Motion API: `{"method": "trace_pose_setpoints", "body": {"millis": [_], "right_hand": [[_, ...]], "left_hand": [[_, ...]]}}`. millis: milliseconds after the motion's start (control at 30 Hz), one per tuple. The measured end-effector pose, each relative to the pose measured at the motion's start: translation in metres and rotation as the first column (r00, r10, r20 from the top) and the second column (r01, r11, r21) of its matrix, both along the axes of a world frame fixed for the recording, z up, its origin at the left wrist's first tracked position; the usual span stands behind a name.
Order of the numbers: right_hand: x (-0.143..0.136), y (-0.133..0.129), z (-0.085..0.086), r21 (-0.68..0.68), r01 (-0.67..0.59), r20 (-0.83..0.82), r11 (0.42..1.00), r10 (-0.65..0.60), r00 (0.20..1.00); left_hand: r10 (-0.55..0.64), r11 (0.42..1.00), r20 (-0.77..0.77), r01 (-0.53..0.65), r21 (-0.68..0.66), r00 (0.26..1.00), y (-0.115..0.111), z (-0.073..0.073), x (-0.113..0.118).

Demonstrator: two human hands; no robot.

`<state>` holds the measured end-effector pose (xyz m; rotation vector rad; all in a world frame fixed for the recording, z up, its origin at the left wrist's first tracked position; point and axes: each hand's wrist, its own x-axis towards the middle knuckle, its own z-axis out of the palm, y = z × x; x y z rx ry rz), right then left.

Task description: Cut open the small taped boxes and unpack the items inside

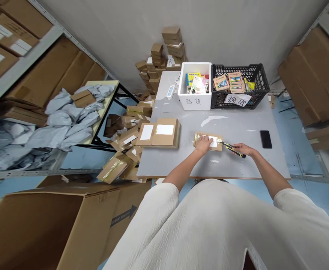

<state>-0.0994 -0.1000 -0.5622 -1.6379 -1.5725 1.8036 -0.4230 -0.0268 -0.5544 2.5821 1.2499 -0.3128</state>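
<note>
A small cardboard box (pixel 217 147) with shiny tape and a white label lies on the grey table in front of me. My left hand (pixel 203 144) rests on top of it, fingers spread over the label. In my right hand (pixel 242 149) is a black and yellow utility knife (pixel 230 147), gripped by its handle. Its front end points left and meets the right end of the box; the blade is too small to make out.
Labelled boxes (pixel 166 140) sit at the table's left. A white bin (pixel 194 102) and a black crate (pixel 217 100) holding small packs stand at the back. A phone (pixel 266 139) lies right. Fallen boxes (pixel 115 168) and a large open carton (pixel 96 225) are left.
</note>
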Motion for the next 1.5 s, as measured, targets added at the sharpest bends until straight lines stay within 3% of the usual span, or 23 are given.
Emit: {"method": "trace_pose_setpoints", "body": {"millis": [133,367,500,600,800,1000,1133,1267,1500], "right_hand": [[-0.005,-0.004,-0.001,0.029,0.019,0.006,0.999,-0.019,1.000],[-0.042,-0.004,-0.004,0.057,0.104,0.017,0.993,-0.105,0.994],[-0.028,-0.014,-0.002,0.016,0.077,0.033,0.997,-0.077,0.996],[-0.014,-0.025,0.000,0.022,0.164,0.019,0.986,-0.164,0.986],[-0.016,-0.026,0.000,0.143,0.230,0.056,0.963,-0.240,0.969],[-0.018,-0.022,-0.002,0.337,0.119,0.210,0.934,-0.197,0.958],[-0.022,-0.021,-0.001,0.468,-0.103,0.392,0.878,-0.102,0.914],[-0.030,-0.018,-0.003,0.481,-0.273,0.572,0.833,-0.063,0.818],[-0.051,-0.015,-0.022,0.527,-0.288,0.629,0.800,-0.140,0.764]], "left_hand": [[0.012,1.000,0.015,-0.012,0.004,1.000,-0.001,0.000,0.000],[0.020,1.000,0.016,-0.020,0.004,1.000,0.003,0.001,-0.001],[0.052,0.998,-0.017,-0.051,0.027,0.999,0.005,0.002,-0.005],[0.043,0.999,0.003,-0.043,0.019,0.999,0.005,0.002,-0.009],[0.149,0.988,0.104,-0.152,0.020,0.983,0.011,0.013,0.002],[0.140,0.987,0.094,-0.146,0.061,0.986,0.023,0.011,0.030],[0.194,0.980,0.038,-0.195,0.033,0.980,0.025,0.003,0.038],[0.211,0.977,0.053,-0.212,0.023,0.976,0.022,0.002,0.036],[0.193,0.976,0.128,-0.204,0.073,0.973,0.005,-0.009,0.027]]}}
